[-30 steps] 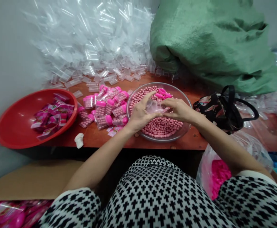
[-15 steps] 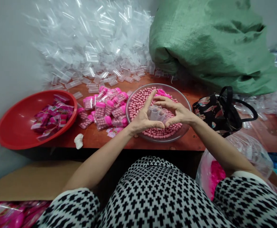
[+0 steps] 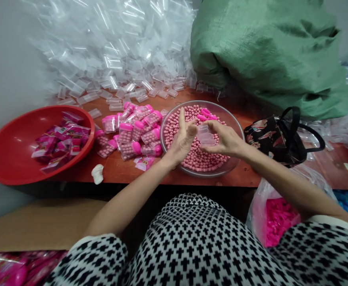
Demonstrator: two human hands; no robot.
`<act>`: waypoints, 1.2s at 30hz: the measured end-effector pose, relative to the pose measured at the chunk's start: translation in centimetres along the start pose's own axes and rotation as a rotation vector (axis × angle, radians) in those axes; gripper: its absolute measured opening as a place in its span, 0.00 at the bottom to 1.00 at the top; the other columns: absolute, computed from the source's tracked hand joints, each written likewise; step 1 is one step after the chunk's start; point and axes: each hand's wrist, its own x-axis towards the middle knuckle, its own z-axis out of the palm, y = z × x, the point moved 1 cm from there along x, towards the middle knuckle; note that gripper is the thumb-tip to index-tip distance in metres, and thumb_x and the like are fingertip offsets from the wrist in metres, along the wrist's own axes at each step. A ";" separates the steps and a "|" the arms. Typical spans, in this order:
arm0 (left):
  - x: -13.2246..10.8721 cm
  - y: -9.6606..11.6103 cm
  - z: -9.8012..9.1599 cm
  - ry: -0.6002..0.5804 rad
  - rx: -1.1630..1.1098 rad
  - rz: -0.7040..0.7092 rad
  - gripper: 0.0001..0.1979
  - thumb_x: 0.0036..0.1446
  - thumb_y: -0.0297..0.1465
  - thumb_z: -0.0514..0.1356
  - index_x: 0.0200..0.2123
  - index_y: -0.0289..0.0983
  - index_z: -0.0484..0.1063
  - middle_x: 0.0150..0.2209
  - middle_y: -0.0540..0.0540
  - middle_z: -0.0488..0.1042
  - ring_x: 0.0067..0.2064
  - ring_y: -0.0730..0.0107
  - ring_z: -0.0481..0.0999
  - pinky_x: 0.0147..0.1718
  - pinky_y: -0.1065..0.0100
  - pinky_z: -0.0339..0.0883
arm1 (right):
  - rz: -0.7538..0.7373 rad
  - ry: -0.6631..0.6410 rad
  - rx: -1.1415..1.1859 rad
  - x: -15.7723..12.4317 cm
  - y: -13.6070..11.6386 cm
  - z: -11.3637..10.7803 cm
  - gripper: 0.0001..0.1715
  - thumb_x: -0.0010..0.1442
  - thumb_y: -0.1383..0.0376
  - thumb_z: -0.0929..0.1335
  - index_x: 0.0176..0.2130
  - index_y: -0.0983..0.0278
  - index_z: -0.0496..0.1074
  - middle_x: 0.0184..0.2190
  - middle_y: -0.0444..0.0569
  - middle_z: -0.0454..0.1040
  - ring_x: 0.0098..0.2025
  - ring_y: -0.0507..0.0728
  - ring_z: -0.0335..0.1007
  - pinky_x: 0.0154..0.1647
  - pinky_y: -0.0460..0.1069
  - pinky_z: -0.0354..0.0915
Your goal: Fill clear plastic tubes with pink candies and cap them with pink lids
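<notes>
Several clear plastic tubes (image 3: 206,136) are stacked in my right hand (image 3: 226,139), pinched between its thumb and fingers. They are held over a metal bowl (image 3: 241,137) of round pink beads (image 3: 198,157). My left hand (image 3: 181,141) is at the bowl's left side, its index finger stretched out and its palm turned towards the tubes. Its fingers are apart, and I cannot tell whether a fingertip touches the tubes. Bright pink caps (image 3: 206,114) lie on the beads at the back of the bowl.
Bead-filled containers (image 3: 138,131) with pink caps lie left of the bowl, near a red basin (image 3: 10,159) of pink packets. Clear tubes (image 3: 117,59) pile up behind. A green sack (image 3: 266,55) and a black floral handbag (image 3: 269,135) are on the right.
The tubes have turned from open ends facing me to lying sideways in my right hand. My left hand has drawn slightly left, away from them.
</notes>
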 end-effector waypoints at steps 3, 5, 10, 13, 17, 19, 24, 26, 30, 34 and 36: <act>-1.0 0.4 -2.4 0.015 0.034 -0.046 0.42 0.61 0.63 0.44 0.67 0.42 0.63 0.55 0.36 0.77 0.57 0.54 0.77 0.56 0.53 0.72 | 0.063 -0.296 -0.459 0.6 1.5 -0.4 0.27 0.59 0.64 0.70 0.56 0.70 0.67 0.52 0.67 0.75 0.53 0.71 0.73 0.48 0.61 0.70; -1.7 0.3 -3.4 0.067 0.051 -0.071 0.40 0.61 0.62 0.46 0.62 0.39 0.69 0.52 0.38 0.79 0.55 0.56 0.78 0.56 0.55 0.72 | 0.032 -0.445 -0.662 1.4 1.6 0.5 0.16 0.65 0.71 0.62 0.50 0.73 0.71 0.46 0.69 0.77 0.49 0.70 0.75 0.45 0.60 0.69; -2.3 -0.2 -3.0 0.180 -0.028 -0.106 0.39 0.63 0.60 0.47 0.61 0.38 0.70 0.48 0.39 0.81 0.50 0.60 0.81 0.51 0.59 0.75 | -0.192 -0.510 -0.597 4.2 -0.2 5.4 0.20 0.66 0.77 0.56 0.45 0.71 0.73 0.42 0.65 0.78 0.45 0.64 0.72 0.47 0.56 0.67; -2.1 0.0 -2.8 0.186 0.007 -0.118 0.37 0.63 0.60 0.48 0.60 0.39 0.70 0.47 0.40 0.82 0.49 0.60 0.81 0.51 0.59 0.74 | -0.079 -0.456 -0.354 5.2 0.1 7.1 0.14 0.60 0.75 0.63 0.46 0.71 0.70 0.43 0.61 0.77 0.44 0.61 0.71 0.46 0.54 0.67; -1.9 0.3 -3.1 0.188 0.092 -0.094 0.35 0.65 0.59 0.48 0.59 0.39 0.70 0.48 0.40 0.81 0.50 0.60 0.80 0.52 0.58 0.73 | 0.112 -0.299 0.103 4.8 1.9 6.7 0.27 0.50 0.65 0.73 0.49 0.67 0.67 0.41 0.50 0.75 0.40 0.58 0.70 0.44 0.54 0.69; -1.9 0.1 -3.1 0.205 0.128 -0.077 0.30 0.67 0.55 0.48 0.57 0.39 0.69 0.48 0.41 0.80 0.49 0.61 0.79 0.51 0.59 0.73 | 0.141 -0.205 0.366 4.1 2.4 6.0 0.33 0.47 0.60 0.76 0.51 0.65 0.67 0.44 0.48 0.74 0.45 0.59 0.70 0.50 0.56 0.69; -1.6 0.0 -3.0 0.191 0.217 -0.031 0.09 0.64 0.33 0.56 0.45 0.39 0.71 0.42 0.45 0.79 0.44 0.65 0.79 0.45 0.63 0.74 | 0.190 -0.084 0.819 3.0 2.0 4.6 0.42 0.42 0.56 0.80 0.52 0.60 0.65 0.50 0.49 0.72 0.54 0.60 0.69 0.58 0.58 0.67; -1.4 0.4 -2.9 0.094 0.269 -0.006 0.08 0.58 0.26 0.55 0.40 0.39 0.72 0.38 0.46 0.79 0.40 0.65 0.79 0.42 0.64 0.73 | 0.195 -0.070 0.897 2.9 1.8 4.4 0.42 0.41 0.56 0.81 0.51 0.59 0.65 0.51 0.49 0.71 0.55 0.59 0.69 0.60 0.57 0.67; -1.1 1.2 -2.6 -0.201 0.322 -0.030 0.05 0.54 0.25 0.57 0.33 0.38 0.72 0.33 0.47 0.78 0.35 0.65 0.78 0.38 0.65 0.72 | 0.212 -0.037 0.935 2.9 2.1 4.5 0.44 0.40 0.55 0.81 0.52 0.59 0.64 0.53 0.51 0.71 0.56 0.59 0.69 0.64 0.59 0.64; -0.7 1.2 -2.3 -0.280 0.315 -0.123 0.04 0.56 0.28 0.62 0.36 0.37 0.72 0.34 0.46 0.80 0.35 0.64 0.79 0.36 0.65 0.72 | 0.230 -0.005 0.909 2.8 2.7 4.8 0.45 0.40 0.53 0.81 0.52 0.60 0.64 0.55 0.53 0.70 0.60 0.62 0.68 0.65 0.61 0.63; -0.6 1.1 -2.3 -0.268 0.322 -0.151 0.03 0.55 0.27 0.63 0.35 0.37 0.73 0.33 0.47 0.80 0.35 0.64 0.80 0.36 0.66 0.72 | 0.227 -0.005 0.896 2.7 2.8 4.8 0.45 0.40 0.53 0.81 0.52 0.60 0.64 0.56 0.53 0.70 0.60 0.63 0.68 0.65 0.61 0.63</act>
